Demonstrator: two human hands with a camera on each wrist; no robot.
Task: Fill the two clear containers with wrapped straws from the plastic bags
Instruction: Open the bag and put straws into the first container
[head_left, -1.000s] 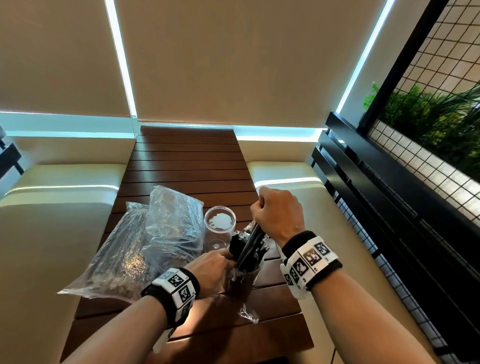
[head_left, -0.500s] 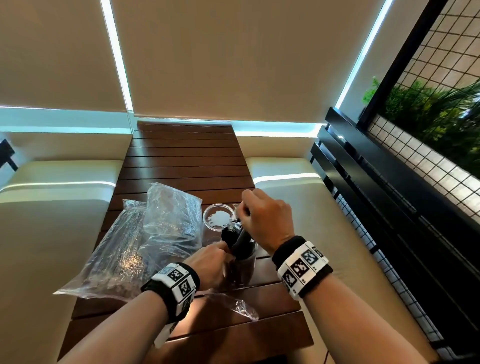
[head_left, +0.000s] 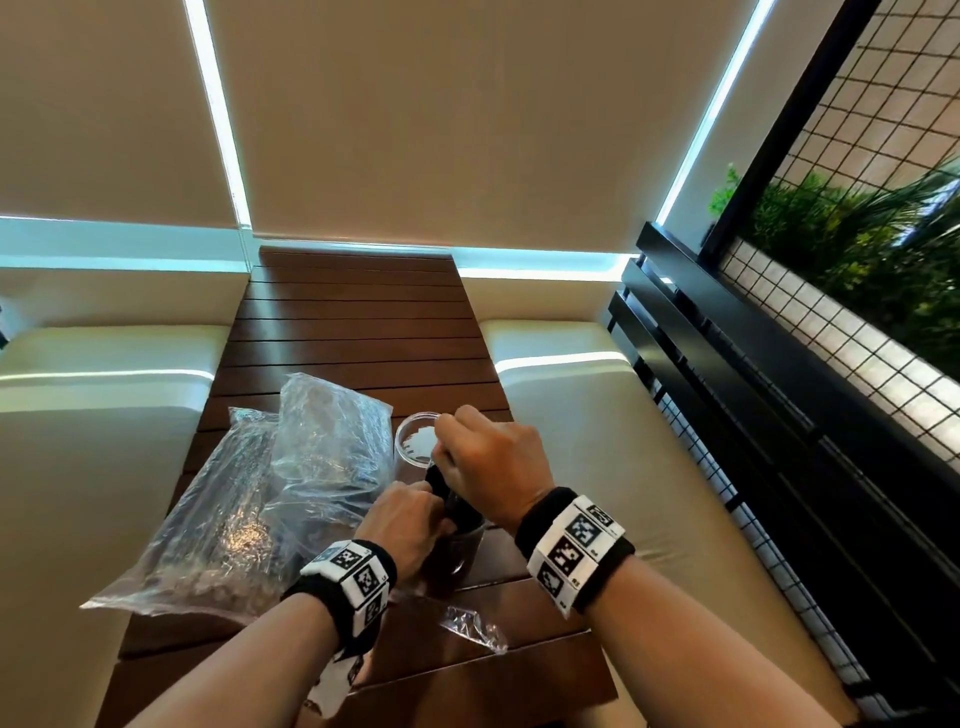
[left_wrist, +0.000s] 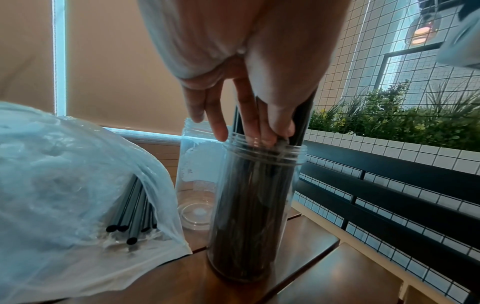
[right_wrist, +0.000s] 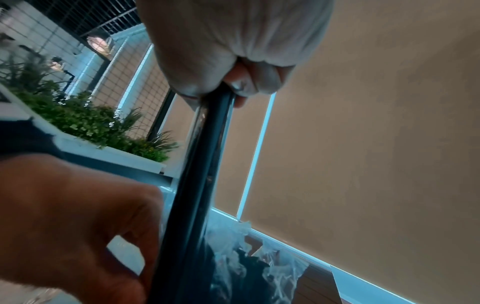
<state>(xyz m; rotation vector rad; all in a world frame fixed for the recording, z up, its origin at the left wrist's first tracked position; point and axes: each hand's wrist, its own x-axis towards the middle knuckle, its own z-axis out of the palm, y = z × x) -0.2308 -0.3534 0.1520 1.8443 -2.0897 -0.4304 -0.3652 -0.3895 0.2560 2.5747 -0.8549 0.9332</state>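
Observation:
The near clear container (left_wrist: 254, 205) stands on the wooden table (head_left: 363, 322), packed with dark wrapped straws. My right hand (head_left: 467, 457) grips a bundle of black wrapped straws (right_wrist: 205, 164) from above, their lower ends in that container's mouth. My left hand (left_wrist: 259, 133) reaches down at the rim, thumb and two fingers pinching the straws there, the other fingers (left_wrist: 218, 127) outside the rim. Just behind stands the second clear container (head_left: 415, 441), empty. Two plastic bags (head_left: 322, 441) lie to the left; black straws (left_wrist: 130, 216) show in one open end.
A crumpled scrap of clear plastic (head_left: 472, 629) lies on the table near the front edge. Cream bench cushions (head_left: 597, 467) flank the table. A black rail with wire mesh (head_left: 779, 415) and plants runs along the right.
My right hand has come down and to the left, lowering the straw bundle into the near container. My left hand has moved from the container's side up to its mouth.

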